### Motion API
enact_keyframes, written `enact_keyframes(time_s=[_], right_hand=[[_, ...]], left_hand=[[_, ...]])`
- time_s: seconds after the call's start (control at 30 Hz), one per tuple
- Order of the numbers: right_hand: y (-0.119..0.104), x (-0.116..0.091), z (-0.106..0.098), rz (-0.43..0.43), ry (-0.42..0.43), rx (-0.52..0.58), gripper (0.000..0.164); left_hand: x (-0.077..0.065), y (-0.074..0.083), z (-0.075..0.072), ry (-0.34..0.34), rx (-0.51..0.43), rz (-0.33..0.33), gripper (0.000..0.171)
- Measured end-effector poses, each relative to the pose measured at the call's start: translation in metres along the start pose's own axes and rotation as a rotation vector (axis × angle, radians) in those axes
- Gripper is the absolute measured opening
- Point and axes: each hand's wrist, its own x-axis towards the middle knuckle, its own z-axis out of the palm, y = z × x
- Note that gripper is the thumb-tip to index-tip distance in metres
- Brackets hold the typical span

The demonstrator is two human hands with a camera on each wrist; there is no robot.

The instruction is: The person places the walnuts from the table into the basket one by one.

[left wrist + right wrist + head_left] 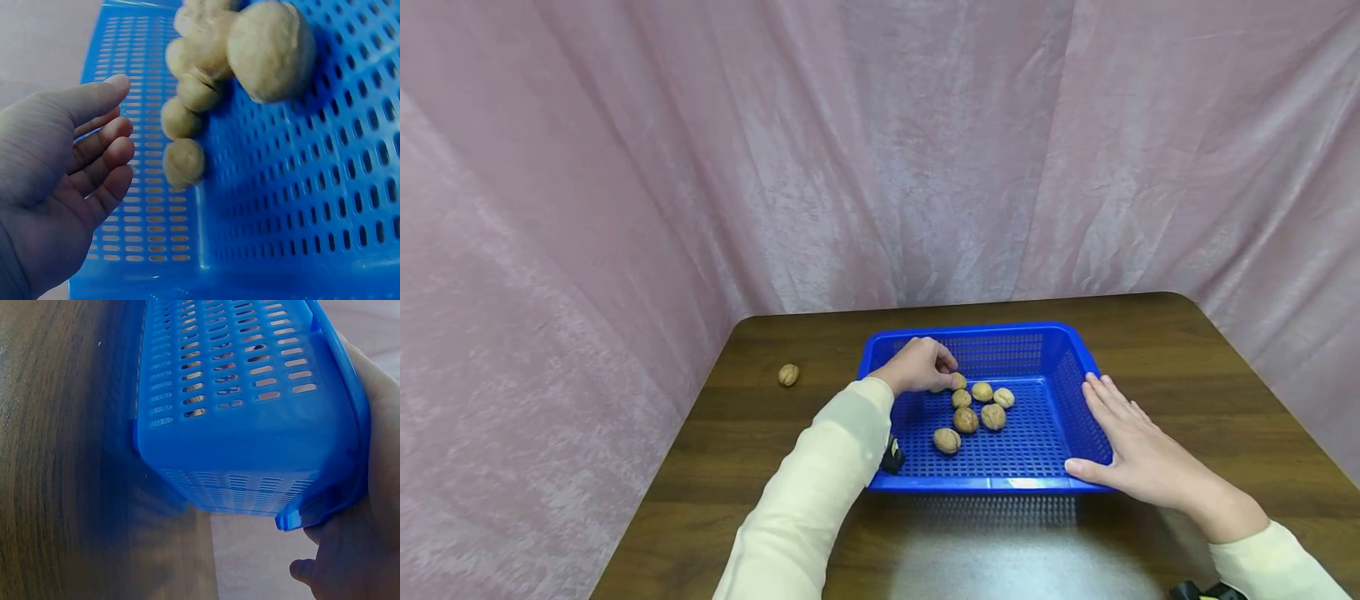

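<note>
A blue perforated plastic basket (962, 483) sits on the table with several walnuts (966, 420) grouped inside. My left hand (921, 364) reaches over its left side, close to the walnuts at the back. In the left wrist view, the left hand (69, 150) has loosely bent fingers, thumb above them, and no walnut shows in its grasp. A gap separates the fingertips from the row of walnuts (182, 162). My right hand (1138, 446) rests with outstretched fingers against the basket's right rim. The right wrist view shows that hand (362, 562) along the rim outside.
One walnut (788, 375) lies by itself on the brown wooden table (715, 467), left of the basket. Pink curtains (925, 167) hang behind and beside the table. A black wrist device (892, 457) shows under the left sleeve.
</note>
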Motion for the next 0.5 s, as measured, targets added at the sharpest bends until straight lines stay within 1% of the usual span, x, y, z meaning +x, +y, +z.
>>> enact_keyframes(time_s=[0.03, 0.17, 0.3, 0.4, 0.5], right_hand=[[0.0, 0.0, 0.0, -0.001, 0.0, -0.001, 0.106], [-0.001, 0.0, -0.002, 0.003, -0.004, 0.0, 0.106], [-0.002, 0.0, -0.002, 0.004, -0.005, 0.004, 0.106], [-0.002, 0.0, -0.001, 0.002, -0.002, 0.002, 0.107], [-0.002, 0.0, -0.002, -0.001, 0.001, -0.003, 0.107]], left_hand=[[-0.001, 0.001, -0.002, 0.002, -0.013, -0.007, 0.027], [-0.004, 0.003, -0.008, 0.015, -0.023, -0.003, 0.03], [-0.009, 0.001, -0.013, 0.033, -0.037, 0.009, 0.031], [-0.016, -0.002, -0.023, 0.046, -0.035, 0.016, 0.03], [-0.024, -0.005, -0.037, 0.075, -0.037, 0.015, 0.028]])
